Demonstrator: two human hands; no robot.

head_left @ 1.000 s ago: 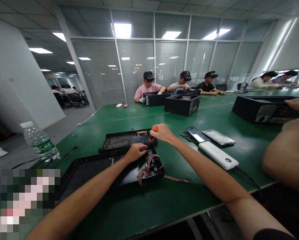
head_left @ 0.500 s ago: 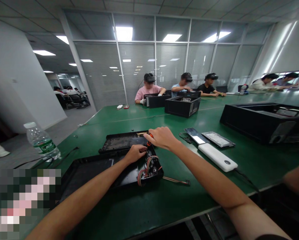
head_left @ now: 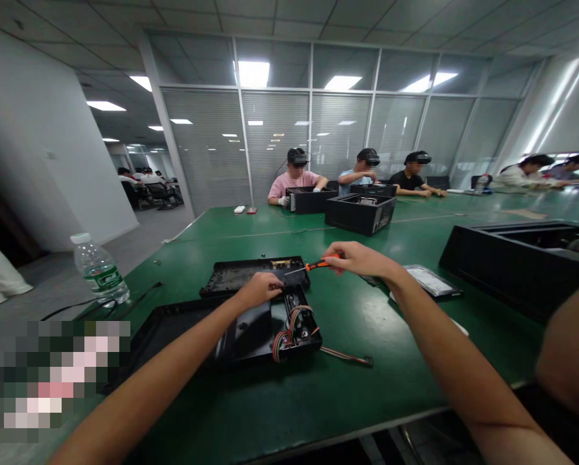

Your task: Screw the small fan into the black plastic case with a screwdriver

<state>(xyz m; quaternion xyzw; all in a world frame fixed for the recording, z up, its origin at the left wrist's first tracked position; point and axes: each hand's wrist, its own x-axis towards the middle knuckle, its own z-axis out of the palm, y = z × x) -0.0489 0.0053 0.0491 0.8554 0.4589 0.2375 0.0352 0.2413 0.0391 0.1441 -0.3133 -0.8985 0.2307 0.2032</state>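
In my right hand [head_left: 357, 259] is a screwdriver [head_left: 318, 264] with an orange and black handle, its thin shaft pointing left toward my other hand. My left hand [head_left: 261, 289] is pinched above the far edge of a black plastic panel [head_left: 250, 336]; whatever its fingertips hold is too small to make out. Striped multicoloured wires [head_left: 280, 342] loop over the panel's right end, and a loose wire lead [head_left: 342, 354] lies on the table beside it. Just behind rests a second shallow black panel [head_left: 235, 276] with a brass-coloured strip.
On the left stands a water bottle [head_left: 102, 274] near a black cable. Beyond my right forearm lie a hard drive [head_left: 432, 281] and a mostly hidden white power bank [head_left: 461, 328]. A black computer case [head_left: 487, 261] sits at the right. Co-workers sit across the green table [head_left: 386, 387].
My right hand has lifted the screwdriver away from the panel's end and moved right, turning it from upright to nearly level. My left hand stays near the panel. The view has shifted slightly.
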